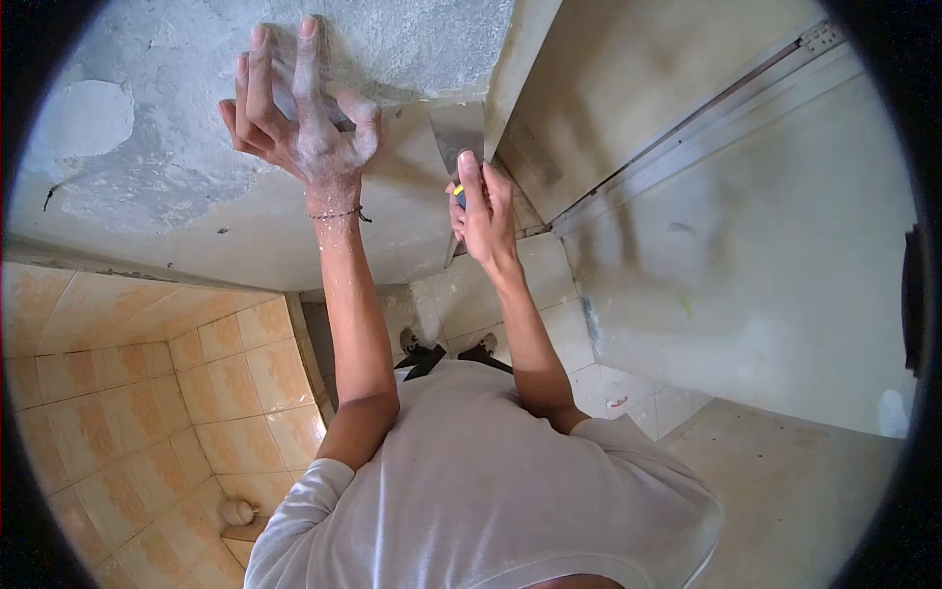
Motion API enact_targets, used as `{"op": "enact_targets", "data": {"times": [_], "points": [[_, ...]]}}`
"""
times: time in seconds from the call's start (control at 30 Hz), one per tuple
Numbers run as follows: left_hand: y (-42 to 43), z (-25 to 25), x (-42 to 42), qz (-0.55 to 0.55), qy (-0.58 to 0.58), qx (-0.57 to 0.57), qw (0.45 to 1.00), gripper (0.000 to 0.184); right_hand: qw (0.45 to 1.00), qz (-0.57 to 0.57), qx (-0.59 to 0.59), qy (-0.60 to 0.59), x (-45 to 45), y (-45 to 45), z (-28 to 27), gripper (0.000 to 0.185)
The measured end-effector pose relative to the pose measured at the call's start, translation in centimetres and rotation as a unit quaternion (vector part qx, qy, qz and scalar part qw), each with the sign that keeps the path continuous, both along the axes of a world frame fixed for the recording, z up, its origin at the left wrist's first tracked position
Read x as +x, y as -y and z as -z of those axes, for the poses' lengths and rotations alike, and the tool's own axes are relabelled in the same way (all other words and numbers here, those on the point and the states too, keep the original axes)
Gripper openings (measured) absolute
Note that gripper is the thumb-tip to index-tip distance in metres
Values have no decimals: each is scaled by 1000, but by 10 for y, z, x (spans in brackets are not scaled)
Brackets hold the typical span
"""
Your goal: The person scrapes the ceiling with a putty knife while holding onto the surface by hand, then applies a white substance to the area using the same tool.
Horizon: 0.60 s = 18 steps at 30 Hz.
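My left hand [309, 128], dusted with white powder, has its fingers spread and bent, with the fingertips on the grey, bare part of the wall [422, 44]. Nothing shows in it. To its right, my right hand [481, 211] is closed round the yellow and dark handle of a putty knife [457, 133], thumb pointing up the tool. The knife's flat metal blade lies against the wall near its corner, just below the lower edge of the grey patch. Smoother, light paint [392, 216] covers the wall below that edge.
Orange and cream tiles [231, 373] line a recess at the lower left, with a small pale object [237, 511] on a ledge. On the right stands a light wall or panel [746, 265] with a metal rail. My shoes stand on the tiled floor [559, 339].
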<state>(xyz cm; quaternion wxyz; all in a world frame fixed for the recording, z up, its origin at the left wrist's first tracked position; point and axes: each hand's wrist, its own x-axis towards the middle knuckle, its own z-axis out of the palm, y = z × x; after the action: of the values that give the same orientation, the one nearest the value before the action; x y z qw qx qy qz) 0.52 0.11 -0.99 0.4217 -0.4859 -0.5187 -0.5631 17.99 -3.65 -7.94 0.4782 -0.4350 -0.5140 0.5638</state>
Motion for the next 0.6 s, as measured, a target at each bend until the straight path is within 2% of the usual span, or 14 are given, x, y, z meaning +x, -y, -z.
{"op": "enact_targets", "data": {"times": [0.2, 0.27, 0.4, 0.47, 0.5, 0.53, 0.6], "points": [[1, -2, 2, 2, 0, 7, 1000, 55, 998, 9, 52, -15, 9, 5, -8, 45], [1, -1, 1, -7, 2, -5, 1000, 55, 973, 28, 201, -110, 4, 4, -2, 38], [2, -1, 0, -25, -14, -20, 999, 57, 971, 39, 217, -91, 5, 19, -18, 34], [2, -6, 5, -4, -9, 9, 1000, 56, 983, 10, 149, -103, 15, 27, -31, 34], [3, -6, 6, -4, -9, 10, 1000, 56, 992, -22, 103, -72, 27, 29, -32, 44], [4, -7, 6, -1, -11, 8, 1000, 55, 992, -24, 105, -72, 38, 32, -33, 44], [5, -7, 6, 1, -13, 8, 1000, 55, 998, -68, -8, 4, 60, 42, -35, 52]]}}
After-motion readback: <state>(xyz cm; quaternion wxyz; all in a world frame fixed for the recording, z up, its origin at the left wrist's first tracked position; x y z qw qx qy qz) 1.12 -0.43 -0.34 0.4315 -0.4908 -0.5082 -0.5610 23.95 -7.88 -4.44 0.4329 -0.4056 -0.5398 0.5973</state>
